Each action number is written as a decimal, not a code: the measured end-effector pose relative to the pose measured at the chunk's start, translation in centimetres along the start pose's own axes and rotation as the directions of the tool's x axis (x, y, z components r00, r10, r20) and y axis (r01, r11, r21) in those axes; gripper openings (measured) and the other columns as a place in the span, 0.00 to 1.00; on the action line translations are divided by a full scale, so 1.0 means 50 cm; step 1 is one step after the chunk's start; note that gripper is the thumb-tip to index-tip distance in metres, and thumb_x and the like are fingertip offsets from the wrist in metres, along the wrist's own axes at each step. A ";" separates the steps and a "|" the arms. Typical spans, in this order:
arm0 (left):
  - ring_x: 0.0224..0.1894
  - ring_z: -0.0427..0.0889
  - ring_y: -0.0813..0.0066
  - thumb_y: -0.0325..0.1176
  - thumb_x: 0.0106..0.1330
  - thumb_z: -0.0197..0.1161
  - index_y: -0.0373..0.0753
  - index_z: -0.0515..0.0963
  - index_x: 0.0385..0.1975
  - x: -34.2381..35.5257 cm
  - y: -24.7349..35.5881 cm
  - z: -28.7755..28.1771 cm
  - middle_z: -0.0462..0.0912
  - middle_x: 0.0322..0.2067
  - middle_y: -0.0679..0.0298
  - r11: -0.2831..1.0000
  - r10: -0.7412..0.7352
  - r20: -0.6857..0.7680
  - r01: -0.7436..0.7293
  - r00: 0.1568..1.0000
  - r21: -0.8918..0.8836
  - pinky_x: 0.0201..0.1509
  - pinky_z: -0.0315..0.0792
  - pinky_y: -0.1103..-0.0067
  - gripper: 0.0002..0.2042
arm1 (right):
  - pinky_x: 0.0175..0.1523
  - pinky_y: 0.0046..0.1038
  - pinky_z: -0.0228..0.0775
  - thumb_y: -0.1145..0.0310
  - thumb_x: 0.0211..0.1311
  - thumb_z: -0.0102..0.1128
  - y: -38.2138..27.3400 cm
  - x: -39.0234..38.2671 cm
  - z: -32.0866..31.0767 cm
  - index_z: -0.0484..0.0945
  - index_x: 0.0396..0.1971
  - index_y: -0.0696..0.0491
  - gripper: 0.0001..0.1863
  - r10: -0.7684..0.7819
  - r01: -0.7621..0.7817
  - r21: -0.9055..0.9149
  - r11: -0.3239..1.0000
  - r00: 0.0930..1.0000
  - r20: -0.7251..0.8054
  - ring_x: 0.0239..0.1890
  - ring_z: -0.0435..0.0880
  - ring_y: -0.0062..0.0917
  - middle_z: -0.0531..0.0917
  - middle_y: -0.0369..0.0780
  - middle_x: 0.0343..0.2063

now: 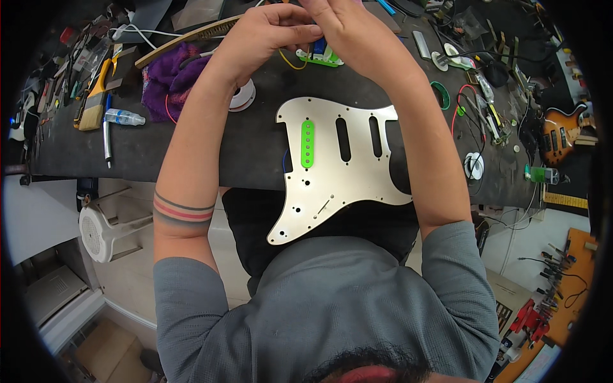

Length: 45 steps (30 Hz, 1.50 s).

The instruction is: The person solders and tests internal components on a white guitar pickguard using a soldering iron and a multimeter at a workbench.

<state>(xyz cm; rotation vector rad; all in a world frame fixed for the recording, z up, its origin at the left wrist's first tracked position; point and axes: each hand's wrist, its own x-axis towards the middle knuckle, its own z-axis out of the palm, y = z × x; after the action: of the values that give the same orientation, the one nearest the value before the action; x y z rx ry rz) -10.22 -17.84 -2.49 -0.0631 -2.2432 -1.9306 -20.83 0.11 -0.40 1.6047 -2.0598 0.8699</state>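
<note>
Lying just beneath both hands, green pickup above pickguard

pickguard: 1 | green pickups: 2 | brush: 1 | guitar: 1

Dark work surface spans the upper frame, edges crowded with tools. Pale floor below; white plastic stool at left, orange pegboard with hand tools at right. Even light

One head-worn fisheye view looks steeply down from just above the person, close over the worktop, its edges curving outward.
</note>
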 end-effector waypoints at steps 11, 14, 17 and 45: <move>0.40 0.84 0.80 0.33 0.74 0.69 0.36 0.87 0.49 -0.009 -0.008 0.015 0.90 0.38 0.67 0.998 -0.039 -0.009 0.039 0.999 -0.058 0.50 0.76 0.79 0.10 | 0.43 0.46 0.83 0.68 0.76 0.56 -0.045 0.029 -0.002 0.75 0.68 0.55 0.23 -0.033 0.112 -0.456 0.883 0.984 0.177 0.43 0.87 0.51 0.80 0.55 0.45; 0.41 0.84 0.80 0.33 0.75 0.69 0.35 0.86 0.52 -0.007 -0.013 0.021 0.90 0.40 0.67 0.996 -0.040 -0.015 0.038 0.999 -0.079 0.51 0.77 0.79 0.12 | 0.45 0.44 0.83 0.67 0.79 0.54 -0.030 0.031 0.018 0.74 0.66 0.59 0.21 -0.006 0.045 -0.399 0.916 0.995 0.099 0.43 0.86 0.51 0.79 0.55 0.45; 0.45 0.86 0.80 0.33 0.76 0.69 0.35 0.84 0.56 0.003 -0.013 0.017 0.90 0.44 0.66 0.983 -0.027 -0.035 0.020 0.999 -0.182 0.54 0.78 0.79 0.14 | 0.47 0.38 0.82 0.67 0.81 0.54 0.021 0.027 0.005 0.74 0.64 0.62 0.20 -0.110 0.096 -0.221 0.971 0.993 -0.050 0.42 0.86 0.45 0.80 0.53 0.44; 0.56 0.88 0.64 0.21 0.64 0.77 0.36 0.83 0.57 -0.025 0.011 -0.029 0.87 0.55 0.53 0.803 0.354 0.064 -0.268 0.933 -0.532 0.62 0.84 0.68 0.21 | 0.51 0.39 0.78 0.76 0.57 0.76 -0.109 -0.056 -0.029 0.79 0.46 0.53 0.19 0.093 0.059 0.392 0.918 0.930 -0.356 0.45 0.83 0.40 0.80 0.41 0.40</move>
<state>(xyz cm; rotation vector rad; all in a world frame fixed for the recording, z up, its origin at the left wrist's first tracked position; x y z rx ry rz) -8.73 -19.09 -1.98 -0.6419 -1.5849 -2.3281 -14.97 2.28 0.13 1.4626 -1.7066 1.5477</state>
